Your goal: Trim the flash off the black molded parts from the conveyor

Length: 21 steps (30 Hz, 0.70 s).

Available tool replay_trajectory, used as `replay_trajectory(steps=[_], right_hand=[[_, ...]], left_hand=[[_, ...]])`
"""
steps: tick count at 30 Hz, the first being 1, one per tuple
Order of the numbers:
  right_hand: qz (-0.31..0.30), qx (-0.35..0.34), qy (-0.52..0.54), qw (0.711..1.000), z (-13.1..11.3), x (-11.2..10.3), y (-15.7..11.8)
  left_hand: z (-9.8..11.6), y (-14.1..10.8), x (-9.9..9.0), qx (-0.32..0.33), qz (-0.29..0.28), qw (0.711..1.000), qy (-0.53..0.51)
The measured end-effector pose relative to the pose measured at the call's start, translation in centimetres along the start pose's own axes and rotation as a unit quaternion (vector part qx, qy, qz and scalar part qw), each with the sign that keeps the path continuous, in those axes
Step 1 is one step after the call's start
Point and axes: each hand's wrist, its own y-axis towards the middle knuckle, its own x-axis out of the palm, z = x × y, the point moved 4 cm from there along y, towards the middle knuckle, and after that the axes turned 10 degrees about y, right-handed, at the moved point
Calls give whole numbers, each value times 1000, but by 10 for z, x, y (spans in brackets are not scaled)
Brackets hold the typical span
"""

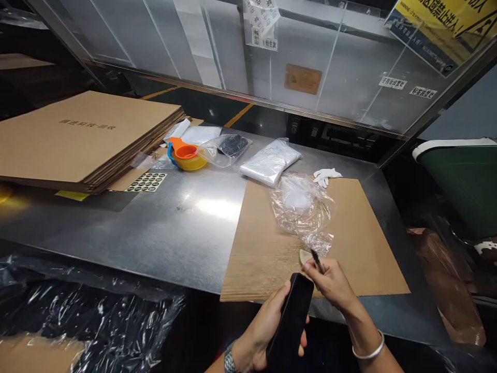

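My left hand is wrapped round a black smartphone, its dark screen tilted up. Just right of the phone's top end, my right hand pinches a dark pen, whose upper end points up and to the left. A small pale, rounded piece shows beside the right fingertips; whether they touch it I cannot tell. Beyond the hands lies a crumpled clear plastic bag with something white inside, on a flat cardboard sheet.
Flattened cardboard boxes are stacked at the left of the metal table. Orange and yellow scoops, a bag with black contents, a pack of clear bags, white gloves and a round-sticker sheet lie along the back.
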Motion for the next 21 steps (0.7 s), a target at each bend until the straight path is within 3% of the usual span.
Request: replay_trajectory(steps=[6,9,12,16,19,21], right_hand=[[200,102,-117,967,65,-35,-2],[244,118,-166,948,83,-46,-6],[256,106,-182,943,79,-45,-9],[191,65,-139,970,42,-21,-28],[52,37,-63,996,7,14,-50],[-36,48,-7,998,-8,37,-63]], left_hand=[[-3,8,-7,-34,-64,995,-74],[1,9,-7,-5,-61,993,-104],[8,8,-7,35,-43,991,-121],[15,6,-10,89,38,982,-163],[17,3,-15,132,128,965,-187],[17,0,-17,157,169,956,-179]])
